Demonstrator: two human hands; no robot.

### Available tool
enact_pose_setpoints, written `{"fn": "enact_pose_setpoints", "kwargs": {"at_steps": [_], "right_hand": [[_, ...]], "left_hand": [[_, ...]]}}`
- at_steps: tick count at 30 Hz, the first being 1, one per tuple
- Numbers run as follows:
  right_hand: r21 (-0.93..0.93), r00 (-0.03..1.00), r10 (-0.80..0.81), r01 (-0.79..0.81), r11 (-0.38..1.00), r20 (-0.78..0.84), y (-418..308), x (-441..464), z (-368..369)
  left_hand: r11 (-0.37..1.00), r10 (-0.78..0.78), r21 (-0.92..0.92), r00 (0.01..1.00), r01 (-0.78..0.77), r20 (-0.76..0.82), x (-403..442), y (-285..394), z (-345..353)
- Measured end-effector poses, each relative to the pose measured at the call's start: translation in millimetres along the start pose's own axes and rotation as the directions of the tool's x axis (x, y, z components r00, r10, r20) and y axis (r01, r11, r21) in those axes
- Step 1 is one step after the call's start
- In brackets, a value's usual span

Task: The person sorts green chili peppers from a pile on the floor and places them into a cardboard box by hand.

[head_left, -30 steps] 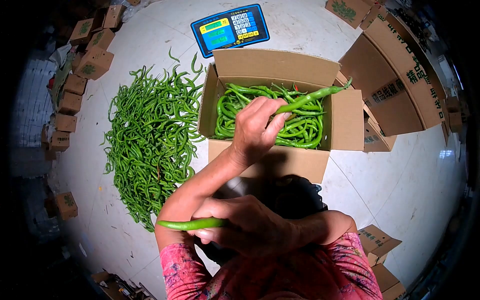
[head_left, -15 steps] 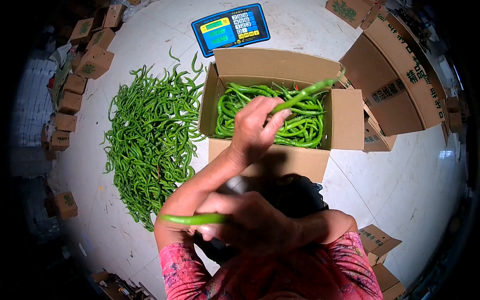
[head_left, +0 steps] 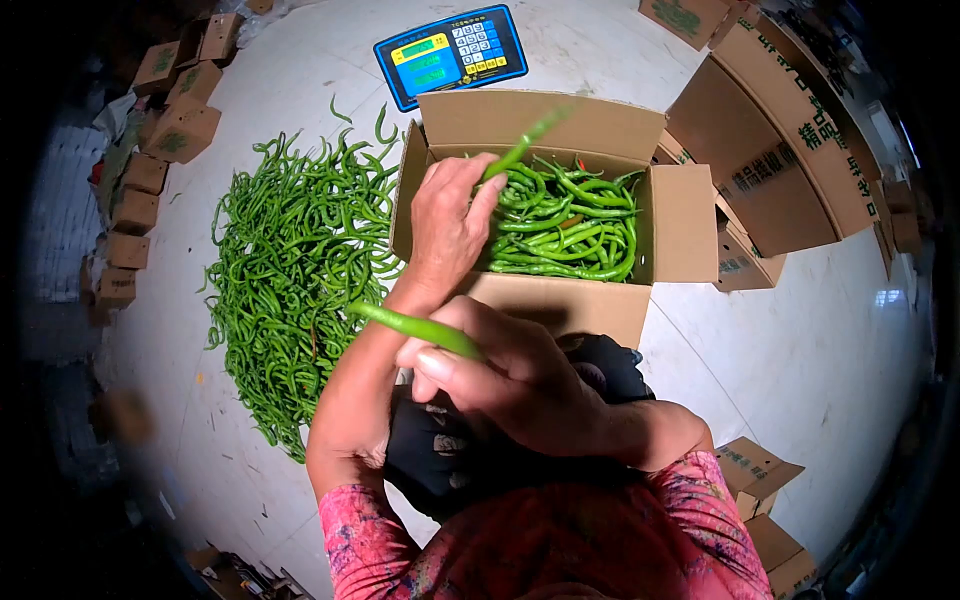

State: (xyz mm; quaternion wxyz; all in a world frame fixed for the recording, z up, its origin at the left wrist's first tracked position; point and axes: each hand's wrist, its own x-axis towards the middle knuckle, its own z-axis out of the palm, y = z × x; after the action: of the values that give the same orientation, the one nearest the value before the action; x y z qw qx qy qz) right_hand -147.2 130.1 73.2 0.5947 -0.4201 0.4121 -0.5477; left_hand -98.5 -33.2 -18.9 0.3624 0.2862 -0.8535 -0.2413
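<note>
Above the left side of an open cardboard box (head_left: 560,304), my left hand (head_left: 448,222) is closed around a long green chili pepper (head_left: 522,148) that points up and to the right, its tip blurred. Nearer my body, my right hand (head_left: 500,365) pinches a second green chili pepper (head_left: 415,326) between thumb and fingers; it sticks out to the left, across my left forearm. Inside the box lie many green chili peppers (head_left: 585,225), partly hidden by my left hand. A large heap of loose green chili peppers (head_left: 290,280) spreads over the floor left of the box.
A blue-rimmed digital scale display (head_left: 450,55) stands behind the box. Large printed cartons (head_left: 750,150) lean at the right, with more open cartons (head_left: 755,470) at lower right. Small cardboard boxes (head_left: 185,128) line the left side of the tiled floor (head_left: 760,370).
My left hand has shifted left over the box with its pepper. My right hand has moved forward, away from my body, still holding its pepper. The view has shifted slightly.
</note>
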Motion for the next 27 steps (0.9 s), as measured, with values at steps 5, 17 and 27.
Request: {"fn": "enact_pose_setpoints", "kwargs": {"at_steps": [5, 17, 27], "right_hand": [[0.12, 0.97, -0.094, 0.124, 0.985, -0.226, 12, 4, -8], [0.119, 0.768, -0.223, 0.362, 0.925, -0.6, -3, 13, -13], [-0.106, 0.885, -0.201, 0.173, 0.979, -0.421, 6, 11, -12]], "left_hand": [[0.933, -0.236, -0.269, 0.971, 0.239, 0.043, -2, -6, -11], [0.845, -0.094, -0.344, 0.746, 0.41, 0.659, -18, 81, -77], [0.6, -0.66, -0.41, 0.715, 0.687, 0.233, -104, -22, -131]]}}
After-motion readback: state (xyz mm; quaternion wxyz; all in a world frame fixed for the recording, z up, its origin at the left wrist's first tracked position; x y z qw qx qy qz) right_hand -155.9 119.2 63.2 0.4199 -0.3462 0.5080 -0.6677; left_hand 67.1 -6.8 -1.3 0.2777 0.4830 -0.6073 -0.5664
